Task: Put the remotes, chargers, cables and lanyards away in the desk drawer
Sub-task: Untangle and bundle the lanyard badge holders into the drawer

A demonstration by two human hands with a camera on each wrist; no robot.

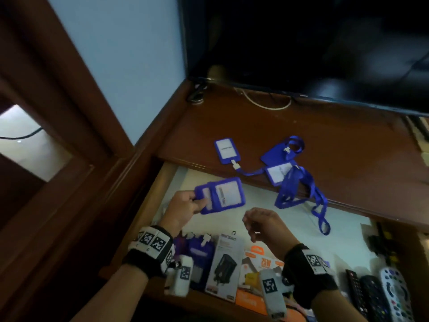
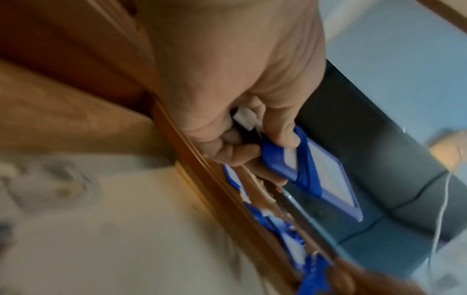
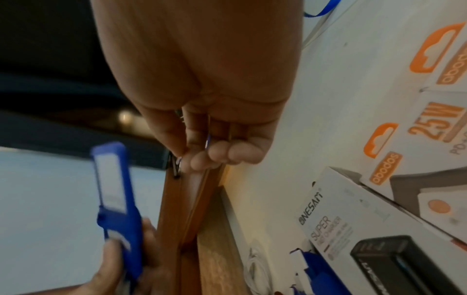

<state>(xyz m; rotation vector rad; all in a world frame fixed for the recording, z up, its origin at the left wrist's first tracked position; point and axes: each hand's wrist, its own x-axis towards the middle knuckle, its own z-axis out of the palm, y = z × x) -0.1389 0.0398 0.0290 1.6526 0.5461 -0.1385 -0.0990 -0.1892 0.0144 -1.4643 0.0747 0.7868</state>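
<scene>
I've got the left hand (image 1: 183,206) pinching stacked blue plastic badge holders (image 1: 222,194) above the wooden drawer (image 1: 343,233) for dropping; right hand (image 1: 264,225) curled, contents unclear.

Dim corner, dark wooden desk

The reddish-brown desk (image 1: 301,126) meets a pale blue wall (image 1: 120,66) at its back left corner. A large black screen (image 1: 301,38) stands along the back edge with a white cord (image 1: 267,105) looped beneath it. Wooden panelling (image 1: 46,101) flanks the left.
</scene>
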